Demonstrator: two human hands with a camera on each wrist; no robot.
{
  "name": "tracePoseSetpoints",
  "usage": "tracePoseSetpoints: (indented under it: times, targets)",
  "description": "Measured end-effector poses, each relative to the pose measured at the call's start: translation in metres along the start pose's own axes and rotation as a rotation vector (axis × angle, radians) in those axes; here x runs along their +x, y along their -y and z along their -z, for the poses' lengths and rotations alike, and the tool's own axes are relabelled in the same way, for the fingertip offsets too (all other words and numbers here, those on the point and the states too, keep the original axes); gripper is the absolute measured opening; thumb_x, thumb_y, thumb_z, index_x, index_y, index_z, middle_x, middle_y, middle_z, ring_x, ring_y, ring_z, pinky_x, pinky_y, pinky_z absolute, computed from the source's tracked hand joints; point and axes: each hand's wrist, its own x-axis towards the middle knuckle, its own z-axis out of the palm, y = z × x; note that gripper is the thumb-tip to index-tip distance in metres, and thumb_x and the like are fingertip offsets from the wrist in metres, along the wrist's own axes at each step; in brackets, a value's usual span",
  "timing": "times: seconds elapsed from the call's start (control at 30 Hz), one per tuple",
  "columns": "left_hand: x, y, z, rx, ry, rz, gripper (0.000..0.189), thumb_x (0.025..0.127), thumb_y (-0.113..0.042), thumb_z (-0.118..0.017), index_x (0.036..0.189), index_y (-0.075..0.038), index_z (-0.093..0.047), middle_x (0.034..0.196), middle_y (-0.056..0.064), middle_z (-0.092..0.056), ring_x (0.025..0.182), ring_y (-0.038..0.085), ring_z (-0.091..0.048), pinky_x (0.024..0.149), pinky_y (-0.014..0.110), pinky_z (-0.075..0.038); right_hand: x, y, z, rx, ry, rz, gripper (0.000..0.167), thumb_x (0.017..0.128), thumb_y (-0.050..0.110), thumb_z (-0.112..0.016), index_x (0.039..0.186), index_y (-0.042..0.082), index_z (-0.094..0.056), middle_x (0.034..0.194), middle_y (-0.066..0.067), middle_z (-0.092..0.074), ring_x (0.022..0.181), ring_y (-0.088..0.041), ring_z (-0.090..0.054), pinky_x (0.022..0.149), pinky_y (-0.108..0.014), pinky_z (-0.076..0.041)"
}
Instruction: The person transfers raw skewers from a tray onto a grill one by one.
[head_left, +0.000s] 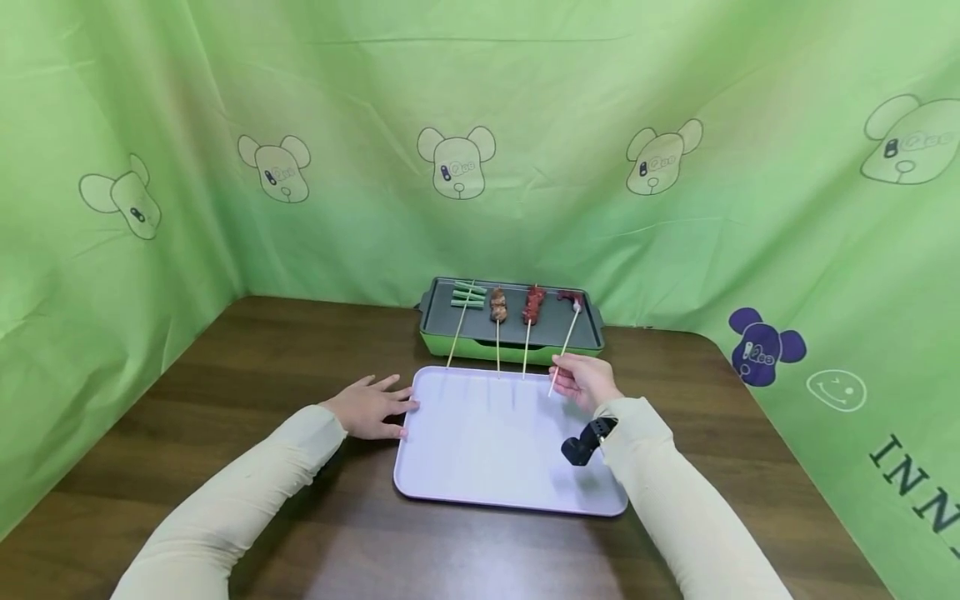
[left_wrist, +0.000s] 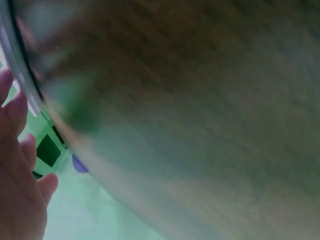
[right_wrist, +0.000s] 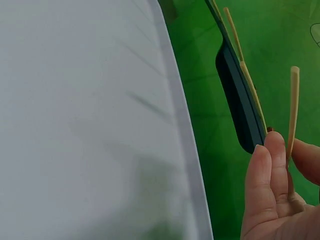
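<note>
My right hand pinches the bare end of a thin wooden skewer. Dark red, curled food with a pale lower end is on its far tip, over the right side of the grill pan. In the right wrist view, the stick rises between thumb and fingers. My left hand lies with fingers spread, fingertips at the left edge of the pale lavender tray. Left of the held skewer, the pan bears a red meat skewer, a brown meat skewer and a green vegetable skewer.
The pan sits on a green base at the back of the brown wooden table. Sticks of the other skewers stick out over its front toward the tray's far rim. Green printed curtain encloses the back and sides.
</note>
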Motion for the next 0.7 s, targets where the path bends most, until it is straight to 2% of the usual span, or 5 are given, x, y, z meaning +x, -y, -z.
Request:
tracePoseSetpoints:
  times: [0.1, 0.17, 0.37, 0.7]
  targets:
    - [-0.001, 0.0008, -0.0014, -0.004, -0.005, 0.001, 0.056, 0.096, -0.048, -0.05, 0.142, -0.016, -0.05, 0.149, 0.005, -0.04, 0.141, 0.038, -0.022, 0.107, 0.062, -0.021, -0.0009, 0.0026, -0.0009, 0.009, 0.021, -0.007, 0.047, 0.094, -0.007, -0.05, 0.14, -0.007, -0.038, 0.062, -0.001, -0.064, 0.055, -0.009, -0.064, 0.055, -0.022, -0.053]
    - [-0.0011, 0.0009, -0.0017, -0.005, -0.017, -0.005, 0.056, 0.095, -0.048, -0.051, 0.141, -0.016, -0.05, 0.149, 0.006, -0.041, 0.141, 0.038, -0.023, 0.106, 0.062, -0.021, -0.0006, 0.0043, -0.0011, 0.005, 0.037, -0.013, 0.056, 0.094, -0.009, -0.047, 0.146, -0.007, -0.027, 0.062, -0.001, -0.063, 0.055, -0.009, -0.064, 0.056, -0.021, -0.053]
    - [-0.0004, 0.0019, -0.0013, -0.007, -0.023, -0.004, 0.056, 0.096, -0.048, -0.05, 0.142, -0.016, -0.05, 0.149, 0.005, -0.04, 0.141, 0.038, -0.023, 0.107, 0.062, -0.021, 0.0029, 0.008, -0.0007, -0.012, 0.094, -0.058, 0.057, 0.095, -0.012, -0.042, 0.147, -0.009, -0.02, 0.062, -0.002, -0.062, 0.057, -0.009, -0.064, 0.061, -0.021, -0.054]
    - [-0.0027, 0.0006, -0.004, -0.011, -0.026, -0.014, 0.057, 0.096, -0.046, -0.05, 0.143, -0.013, -0.048, 0.149, 0.009, -0.04, 0.14, 0.038, -0.025, 0.106, 0.061, -0.022, 0.0011, 0.0062, -0.0023, -0.015, 0.094, -0.072, 0.057, 0.095, -0.013, -0.042, 0.147, -0.009, -0.02, 0.064, -0.003, -0.062, 0.057, -0.01, -0.063, 0.064, -0.022, -0.055]
